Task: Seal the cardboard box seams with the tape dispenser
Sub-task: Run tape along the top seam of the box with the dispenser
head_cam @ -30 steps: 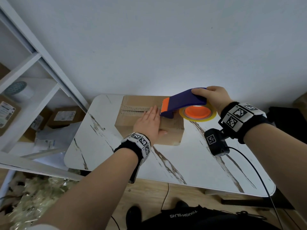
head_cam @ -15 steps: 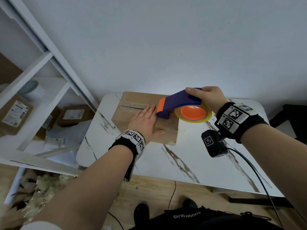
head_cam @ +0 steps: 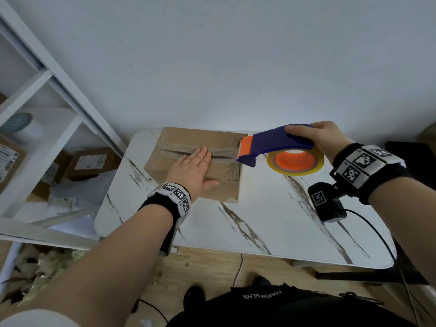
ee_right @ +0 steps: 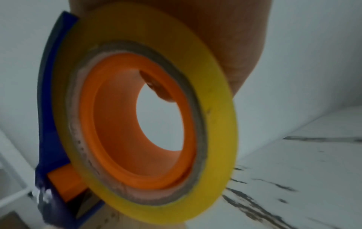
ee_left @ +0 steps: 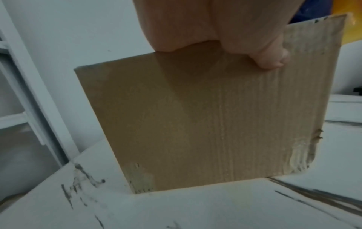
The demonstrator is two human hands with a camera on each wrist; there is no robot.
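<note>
A brown cardboard box (head_cam: 181, 140) stands at the back of the white marble table (head_cam: 271, 220); its top centre seam runs left to right and shows a dark gap. My left hand (head_cam: 192, 167) lies flat on the box top, fingers straight, across the seam; the left wrist view shows the box's near side (ee_left: 195, 120) with the thumb (ee_left: 272, 58) over the top edge. My right hand (head_cam: 323, 138) grips the blue and orange tape dispenser (head_cam: 276, 142) with its yellow tape roll (head_cam: 295, 161). The dispenser's nose is at the box's right end, by the seam. Close up, the roll (ee_right: 215, 117) fills the right wrist view.
White shelving (head_cam: 47, 109) at the left holds labelled parcels (head_cam: 92, 161) and a tape roll. A white wall rises right behind the table. A black cable (head_cam: 377, 234) hangs from my right wrist over the table's right part. A wooden floor lies below the table's near edge.
My right hand has drawn the tape dispenser rightward along the seam, from the box's middle next to my left fingertips to its right end. My left hand has stayed flat on the box.
</note>
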